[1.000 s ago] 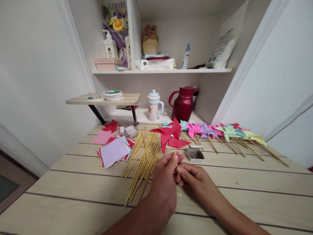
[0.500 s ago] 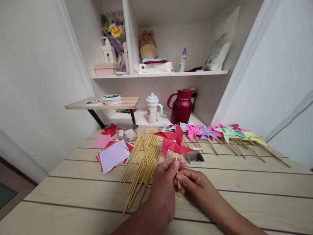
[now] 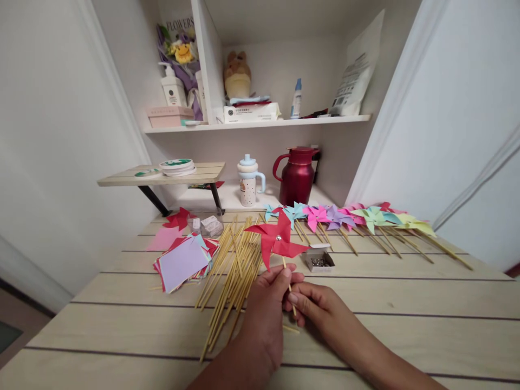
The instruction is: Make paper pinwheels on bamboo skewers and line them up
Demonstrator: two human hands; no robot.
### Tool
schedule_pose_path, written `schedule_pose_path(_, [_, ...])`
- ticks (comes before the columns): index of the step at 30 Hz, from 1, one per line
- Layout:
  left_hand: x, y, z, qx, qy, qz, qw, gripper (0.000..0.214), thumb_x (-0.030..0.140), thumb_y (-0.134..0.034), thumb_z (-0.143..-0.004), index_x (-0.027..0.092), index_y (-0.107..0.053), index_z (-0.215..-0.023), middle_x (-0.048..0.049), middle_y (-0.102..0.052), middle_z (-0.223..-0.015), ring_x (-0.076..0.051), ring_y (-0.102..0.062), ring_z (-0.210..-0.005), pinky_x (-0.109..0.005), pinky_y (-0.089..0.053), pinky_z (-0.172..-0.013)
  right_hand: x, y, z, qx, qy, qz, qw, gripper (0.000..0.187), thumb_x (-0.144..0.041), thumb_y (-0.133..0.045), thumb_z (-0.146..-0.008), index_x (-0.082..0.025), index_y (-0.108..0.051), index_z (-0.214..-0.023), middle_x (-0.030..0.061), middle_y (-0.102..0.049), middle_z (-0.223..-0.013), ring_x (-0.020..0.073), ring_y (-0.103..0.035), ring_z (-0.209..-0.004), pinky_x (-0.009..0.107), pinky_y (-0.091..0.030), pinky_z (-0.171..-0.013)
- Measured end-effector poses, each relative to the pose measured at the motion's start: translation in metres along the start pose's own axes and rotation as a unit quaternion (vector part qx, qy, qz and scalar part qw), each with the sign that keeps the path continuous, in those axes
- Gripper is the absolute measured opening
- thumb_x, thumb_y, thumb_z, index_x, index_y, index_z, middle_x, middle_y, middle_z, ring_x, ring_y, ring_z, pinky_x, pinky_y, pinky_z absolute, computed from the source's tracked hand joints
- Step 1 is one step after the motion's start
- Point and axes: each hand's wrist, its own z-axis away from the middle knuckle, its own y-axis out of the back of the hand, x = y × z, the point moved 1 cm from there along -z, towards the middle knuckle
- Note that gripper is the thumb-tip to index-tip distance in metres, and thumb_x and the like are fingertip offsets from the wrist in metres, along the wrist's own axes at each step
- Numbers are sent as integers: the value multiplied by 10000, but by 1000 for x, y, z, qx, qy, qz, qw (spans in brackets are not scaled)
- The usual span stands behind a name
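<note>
Both of my hands hold one red paper pinwheel upright by its thin wooden stick, just above the table. My left hand pinches the stick from the left, thumb and fingertips closed on it. My right hand pinches the same stick lower down from the right. A silver pin shows at the pinwheel's centre. A heap of bare wooden sticks lies directly left of my hands. A small open box of pins sits just behind my right hand.
A row of finished coloured pinwheels lies along the back right of the wooden table. A stack of coloured paper squares lies at the left. A red jug and a lidded cup stand behind, under shelves.
The pinwheel and both hands have shifted slightly down and left in view as the camera moved; the pinwheel's blades have turned a little. The grip is unchanged.
</note>
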Motion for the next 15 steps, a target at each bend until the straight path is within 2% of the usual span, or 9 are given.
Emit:
schedule_pose_path(9, [1,2,-2,-13,15,-39,999,399,453,-790,-696,122,-689,-892,-30,-634,-762,-84,-469,-499,-238,-421,-429,-3,-1,1,6,23,-2,1000,384,-500,-518,-943,-180,-592,-744,-9,-547,-626,140,-497,-608,259,-388,-611])
schedule_pose_path(15, [4,0,-1,-21,-5,-72,997,397,496,-760,-727,130,-693,-864,-10,-593,-685,-108,-500,-522,-243,-428,-441,-10,-2,2,21,32,-9,999,394,-517,-511,-937,-191,-582,-725,-11,-546,-627,144,-498,-606,261,-389,-612])
